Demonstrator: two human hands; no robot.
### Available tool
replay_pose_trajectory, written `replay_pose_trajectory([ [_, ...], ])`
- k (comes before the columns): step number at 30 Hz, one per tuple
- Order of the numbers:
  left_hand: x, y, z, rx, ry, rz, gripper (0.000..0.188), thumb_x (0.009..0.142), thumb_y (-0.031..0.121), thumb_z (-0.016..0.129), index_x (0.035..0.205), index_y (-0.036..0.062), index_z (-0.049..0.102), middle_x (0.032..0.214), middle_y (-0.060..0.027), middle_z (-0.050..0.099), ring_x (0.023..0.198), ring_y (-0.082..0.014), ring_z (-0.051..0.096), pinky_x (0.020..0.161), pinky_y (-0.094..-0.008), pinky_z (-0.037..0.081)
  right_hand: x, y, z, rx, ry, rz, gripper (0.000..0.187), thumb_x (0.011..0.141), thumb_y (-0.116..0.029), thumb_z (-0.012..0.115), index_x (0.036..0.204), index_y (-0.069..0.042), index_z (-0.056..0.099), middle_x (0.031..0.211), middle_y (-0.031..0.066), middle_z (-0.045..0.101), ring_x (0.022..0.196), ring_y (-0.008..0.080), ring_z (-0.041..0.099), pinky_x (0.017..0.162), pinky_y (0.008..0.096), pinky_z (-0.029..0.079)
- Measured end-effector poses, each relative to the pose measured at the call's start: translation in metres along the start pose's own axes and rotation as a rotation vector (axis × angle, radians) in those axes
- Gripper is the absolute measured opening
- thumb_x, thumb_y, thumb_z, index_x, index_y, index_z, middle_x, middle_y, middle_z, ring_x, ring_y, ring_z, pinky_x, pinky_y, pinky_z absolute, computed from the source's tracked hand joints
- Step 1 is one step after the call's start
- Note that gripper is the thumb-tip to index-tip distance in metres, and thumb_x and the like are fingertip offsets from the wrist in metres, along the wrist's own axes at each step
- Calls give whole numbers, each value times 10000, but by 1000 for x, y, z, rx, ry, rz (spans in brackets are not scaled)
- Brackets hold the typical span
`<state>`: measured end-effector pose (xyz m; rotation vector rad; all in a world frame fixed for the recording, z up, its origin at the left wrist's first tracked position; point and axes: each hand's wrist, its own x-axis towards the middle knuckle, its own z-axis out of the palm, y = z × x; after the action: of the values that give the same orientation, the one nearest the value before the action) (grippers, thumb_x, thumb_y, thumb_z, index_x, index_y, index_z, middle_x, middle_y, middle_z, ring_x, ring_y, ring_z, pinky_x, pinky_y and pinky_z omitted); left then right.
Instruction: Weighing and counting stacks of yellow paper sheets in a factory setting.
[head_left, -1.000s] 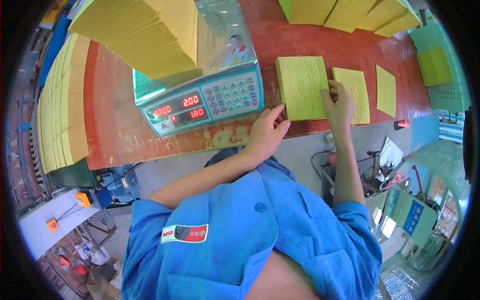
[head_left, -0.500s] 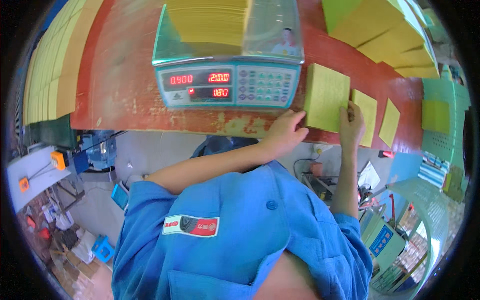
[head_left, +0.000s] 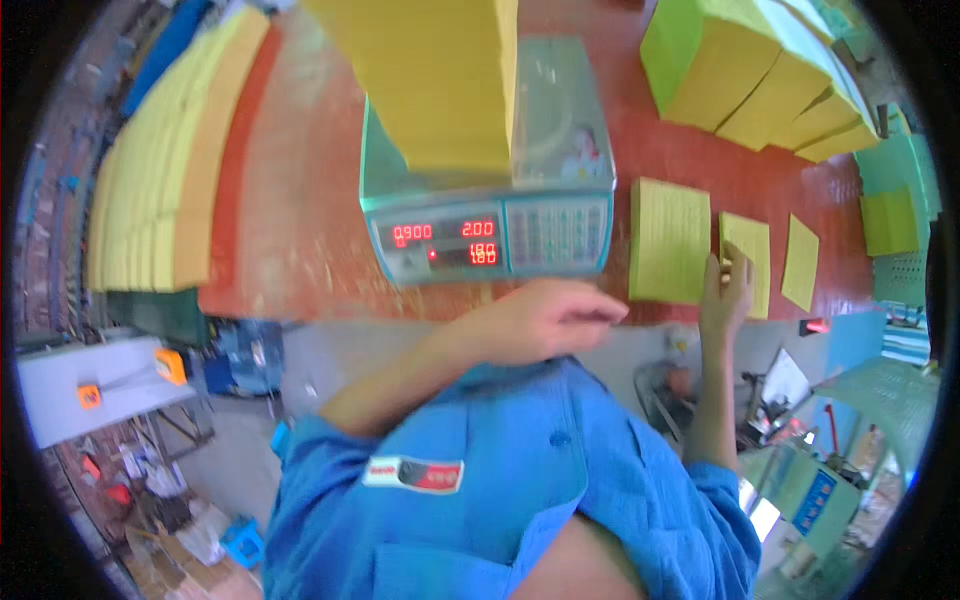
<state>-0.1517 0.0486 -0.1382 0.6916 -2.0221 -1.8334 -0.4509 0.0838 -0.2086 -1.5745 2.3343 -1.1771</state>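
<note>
My left hand (head_left: 560, 320) hovers at the near edge of the red table, between the scale and me. It is slightly blurred; its fingers reach to the right and it holds nothing visible. Left of my right hand (head_left: 728, 290) stands a thick block of yellow paper sheets (head_left: 670, 242). My right hand is at a smaller yellow paper stack (head_left: 755, 240), thumb and fingers apart, the fingertips over its face; whether they touch it I cannot tell. A tall yellow paper stack (head_left: 440, 90) rests on the digital scale (head_left: 555, 235), whose red display is lit.
A thin yellow paper piece (head_left: 802, 262) lies farther right on the red table (head_left: 300, 200). Long rows of yellow paper stacks (head_left: 165, 190) line the left side. More yellow bundles (head_left: 750, 85) stand at the back right. A green perforated chair (head_left: 880, 385) is at the lower right.
The view has shifted, so the table sits lower and further right. My left hand has come away from the thick block's lower corner. My right hand has left its edge for the smaller stack.
</note>
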Motion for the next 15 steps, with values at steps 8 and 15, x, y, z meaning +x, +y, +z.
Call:
replay_pose_trajectory([
  [8,-57,138,-196,34,1123,372,432,1011,326,480,1253,-27,540,1163,-138,641,1095,-228,611,933,-379,493,66,-143,37,922,-374,-132,348,985,-142,532,1293,18,541,1260,111,611,1142,163,571,953,294,451],
  [15,18,147,-284,-223,566,-236,511,967,401,558,1298,12,550,1215,-114,639,1088,-184,616,924,-306,496,141,-232,162,1267,-407,88,528,992,-415,461,1306,0,551,1268,112,607,1182,184,538,1013,312,390],
])
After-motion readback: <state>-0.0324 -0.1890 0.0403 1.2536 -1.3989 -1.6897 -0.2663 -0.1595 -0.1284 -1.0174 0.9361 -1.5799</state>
